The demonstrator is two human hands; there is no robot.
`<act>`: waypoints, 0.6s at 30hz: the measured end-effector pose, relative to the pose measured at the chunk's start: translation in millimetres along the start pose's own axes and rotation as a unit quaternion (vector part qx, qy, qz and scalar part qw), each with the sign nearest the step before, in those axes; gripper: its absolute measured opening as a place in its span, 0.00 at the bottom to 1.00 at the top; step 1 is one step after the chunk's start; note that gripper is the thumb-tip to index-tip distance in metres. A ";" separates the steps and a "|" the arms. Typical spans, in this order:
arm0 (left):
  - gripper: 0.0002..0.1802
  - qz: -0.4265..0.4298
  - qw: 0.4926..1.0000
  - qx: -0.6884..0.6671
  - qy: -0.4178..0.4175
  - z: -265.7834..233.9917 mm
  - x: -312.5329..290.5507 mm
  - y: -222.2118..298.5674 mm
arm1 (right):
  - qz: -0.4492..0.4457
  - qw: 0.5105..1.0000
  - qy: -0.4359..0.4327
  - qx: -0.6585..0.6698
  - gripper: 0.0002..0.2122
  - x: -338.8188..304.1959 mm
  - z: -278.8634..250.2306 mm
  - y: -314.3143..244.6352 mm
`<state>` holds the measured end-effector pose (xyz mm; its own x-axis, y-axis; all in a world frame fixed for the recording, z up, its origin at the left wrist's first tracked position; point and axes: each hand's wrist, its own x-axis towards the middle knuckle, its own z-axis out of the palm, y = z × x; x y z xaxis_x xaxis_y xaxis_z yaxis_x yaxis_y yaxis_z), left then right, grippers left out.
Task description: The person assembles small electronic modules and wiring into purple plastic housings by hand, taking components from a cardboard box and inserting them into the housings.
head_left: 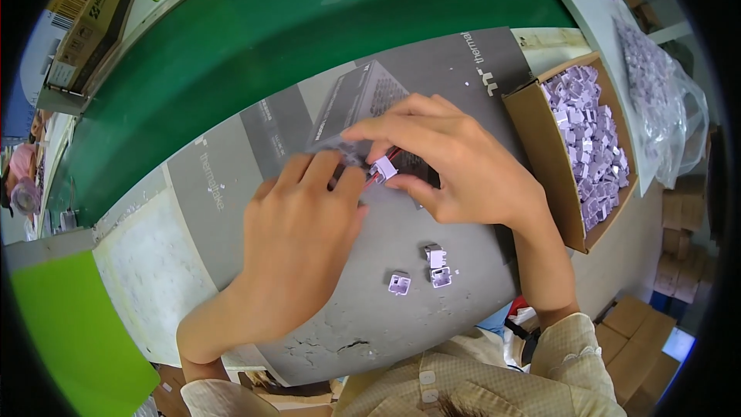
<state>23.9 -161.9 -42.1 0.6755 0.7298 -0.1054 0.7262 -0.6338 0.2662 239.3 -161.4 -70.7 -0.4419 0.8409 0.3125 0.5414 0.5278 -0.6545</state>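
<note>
Over the grey work surface, a small lavender plastic housing [384, 169] sits between my two hands, with thin red and black wires [373, 180] running at it. My right hand [467, 161] grips the housing, thumb against its lower side, while the index finger stretches out above it to the left. Fingers curled, my left hand [302, 225] pinches the wires close to the housing; its fingertips are partly hidden behind its knuckles. Nearer to me lie a few loose housings: one housing [399, 283] alone, and another housing [440, 276] touching a third [434, 255].
An open cardboard box [546, 156] full of lavender housings stands at the right edge of the surface. Beyond the grey printed sheet [224, 220] runs a green belt [324, 27]. A clear plastic bag [656, 85] of parts lies at far right; a yellow-brown carton [91, 23] stands far left.
</note>
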 end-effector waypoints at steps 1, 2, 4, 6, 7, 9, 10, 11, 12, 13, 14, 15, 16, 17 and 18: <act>0.36 0.009 0.999 -0.026 0.034 1.6 1.0 -1.0 | -0.002 1.000 -0.003 0.007 0.31 1.4 0.1 -2.1; 0.36 0.007 0.999 -0.027 0.034 -0.5 1.2 1.0 | -0.004 1.000 -0.006 0.014 0.31 2.2 0.7 -3.3; 0.37 -0.051 0.996 -0.044 0.050 -9.8 2.0 7.7 | 0.010 0.999 -0.019 0.028 0.31 0.7 3.0 -2.3; 0.38 -0.069 0.997 -0.028 0.003 -17.1 -2.9 6.5 | 0.026 0.998 -0.034 0.041 0.31 -1.0 4.1 -1.3; 0.39 -0.088 0.995 -0.008 -0.043 -19.4 -6.2 5.5 | 0.025 0.998 -0.032 0.042 0.31 -0.5 4.9 -2.4; 0.39 -0.086 0.995 -0.007 -0.049 -20.3 -4.9 2.8 | 0.022 0.998 -0.032 0.044 0.31 0.8 5.6 -4.9; 0.40 -0.081 0.995 -0.006 -0.055 -19.7 -3.2 0.8 | 0.021 0.998 -0.032 0.047 0.31 1.4 5.8 -5.6; 0.40 -0.084 0.995 -0.007 -0.055 -18.9 -2.4 -1.1 | 0.020 0.998 -0.032 0.050 0.32 2.0 6.0 -6.3; 0.39 -0.076 0.996 -0.024 -0.048 -18.0 -2.0 -3.1 | 0.019 0.998 -0.035 0.051 0.32 2.7 5.9 -7.0; 0.38 -0.067 0.996 -0.040 -0.041 -17.4 -0.8 -5.1 | 0.020 0.998 -0.030 0.059 0.32 3.0 5.1 -7.6; 0.38 -0.068 0.996 -0.041 -0.041 -18.7 0.1 -7.0 | 0.021 0.997 -0.025 0.067 0.32 3.2 5.0 -7.9; 0.38 -0.059 0.995 -0.069 -0.044 -21.2 0.8 -9.1 | 0.021 0.997 -0.027 0.067 0.32 3.1 5.6 -8.0; 0.37 -0.050 0.993 -0.097 -0.045 -23.4 1.3 -11.4 | 0.020 0.996 -0.018 0.082 0.31 3.0 5.8 -8.8; 0.37 -0.051 0.993 -0.097 -0.044 -23.9 1.9 -15.4 | 0.018 0.995 -0.009 0.098 0.30 3.2 6.1 -9.3; 0.37 -0.043 0.990 -0.127 -0.052 -23.9 2.5 -20.3 | 0.017 0.995 -0.010 0.098 0.30 3.7 6.6 -9.6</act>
<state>7.8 -141.1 -24.9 0.6321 0.7394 -0.2320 0.7346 -0.4763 0.4833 227.8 -164.2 -67.8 -0.4401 0.8544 0.2761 0.4075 0.4640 -0.7865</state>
